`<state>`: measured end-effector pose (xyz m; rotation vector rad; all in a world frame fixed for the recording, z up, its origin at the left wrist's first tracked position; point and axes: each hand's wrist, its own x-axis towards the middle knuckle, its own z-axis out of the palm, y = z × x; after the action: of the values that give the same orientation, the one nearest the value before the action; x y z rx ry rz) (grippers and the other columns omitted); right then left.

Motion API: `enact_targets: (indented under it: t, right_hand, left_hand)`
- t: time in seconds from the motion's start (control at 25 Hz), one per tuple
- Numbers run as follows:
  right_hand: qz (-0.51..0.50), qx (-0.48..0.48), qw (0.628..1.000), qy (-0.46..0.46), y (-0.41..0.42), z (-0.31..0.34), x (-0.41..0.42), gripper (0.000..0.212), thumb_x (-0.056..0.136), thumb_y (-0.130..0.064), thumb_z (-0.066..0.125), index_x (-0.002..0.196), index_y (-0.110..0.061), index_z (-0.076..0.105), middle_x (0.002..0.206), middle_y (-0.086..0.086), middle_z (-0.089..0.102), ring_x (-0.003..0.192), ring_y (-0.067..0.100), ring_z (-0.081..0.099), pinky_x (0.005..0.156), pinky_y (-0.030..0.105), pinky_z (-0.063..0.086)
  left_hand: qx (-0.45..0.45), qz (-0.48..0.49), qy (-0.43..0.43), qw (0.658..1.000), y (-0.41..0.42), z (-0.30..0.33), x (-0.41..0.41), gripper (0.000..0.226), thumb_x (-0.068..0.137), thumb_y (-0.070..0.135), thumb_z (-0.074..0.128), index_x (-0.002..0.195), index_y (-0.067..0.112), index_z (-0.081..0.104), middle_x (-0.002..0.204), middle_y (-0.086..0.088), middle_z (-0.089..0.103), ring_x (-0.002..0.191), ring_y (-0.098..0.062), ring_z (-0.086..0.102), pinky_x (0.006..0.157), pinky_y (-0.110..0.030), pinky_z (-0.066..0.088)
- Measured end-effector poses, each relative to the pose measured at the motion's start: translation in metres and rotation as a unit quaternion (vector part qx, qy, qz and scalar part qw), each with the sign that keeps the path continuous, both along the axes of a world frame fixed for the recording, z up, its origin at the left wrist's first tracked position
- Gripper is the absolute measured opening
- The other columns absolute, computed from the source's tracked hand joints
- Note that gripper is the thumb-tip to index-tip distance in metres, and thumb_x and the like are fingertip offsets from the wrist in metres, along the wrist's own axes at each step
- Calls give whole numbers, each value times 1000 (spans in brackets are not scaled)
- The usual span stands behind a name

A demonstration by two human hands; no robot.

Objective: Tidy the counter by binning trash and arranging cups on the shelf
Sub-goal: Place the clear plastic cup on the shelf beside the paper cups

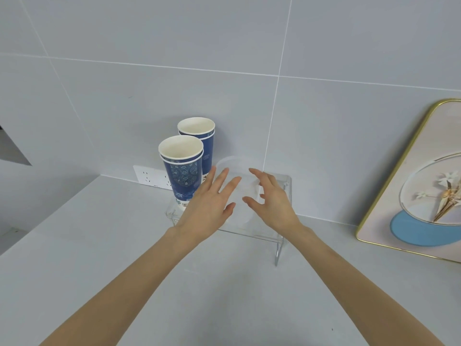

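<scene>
Two stacks of blue paper cups, the near stack [181, 168] and the far stack [199, 141], stand upright on the left end of a clear acrylic shelf [279, 236] against the tiled wall. The left hand [208, 208] reaches forward over the shelf, palm down, fingers spread, holding nothing. The right hand [273, 201] hovers beside it, fingers loosely curled and empty. A gold-rimmed decorative tray [389, 196] leans at the right.
</scene>
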<state>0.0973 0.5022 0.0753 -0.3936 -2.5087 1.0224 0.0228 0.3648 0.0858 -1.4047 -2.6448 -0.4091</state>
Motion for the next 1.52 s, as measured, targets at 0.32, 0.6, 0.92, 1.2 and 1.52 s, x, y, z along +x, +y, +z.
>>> enact_targets:
  t: [0.32,0.6,0.92,1.2,1.52]
  right_hand:
    - [-27,4,1000,-10,20,4,-43,65,83,-18,63,138,-21,29,138,12,41,117,28,51,97,41,47]
    - [-30,13,999,-21,29,1,-70,70,86,-20,59,142,-28,18,141,12,40,113,30,52,95,38,46]
    - [-38,25,999,-26,29,0,-84,72,87,-21,58,142,-28,14,142,13,38,112,34,53,96,39,45]
    - [-25,65,996,-61,28,4,-79,80,87,-24,56,144,-26,0,151,16,25,134,34,34,104,47,39]
    - [-24,143,979,-141,22,16,-22,80,89,-28,54,144,-21,-4,155,16,11,143,30,14,115,44,17]
  left_hand:
    - [-107,55,43,992,31,17,-26,59,95,25,31,143,11,-1,155,-18,1,144,-30,0,118,-37,10]
    - [-77,83,22,993,46,9,-41,64,94,23,33,142,6,-7,154,-23,-6,143,-33,-5,118,-39,7]
    - [-63,102,1,993,55,10,-53,62,94,24,33,142,4,0,153,-24,-3,144,-32,-3,117,-41,13]
    - [-60,101,-21,993,55,11,-48,66,93,24,34,141,3,-5,153,-25,-8,143,-35,-8,118,-45,10]
    - [-94,67,-28,993,38,21,-7,67,93,28,35,142,8,-6,155,-16,-8,143,-34,-8,117,-50,6]
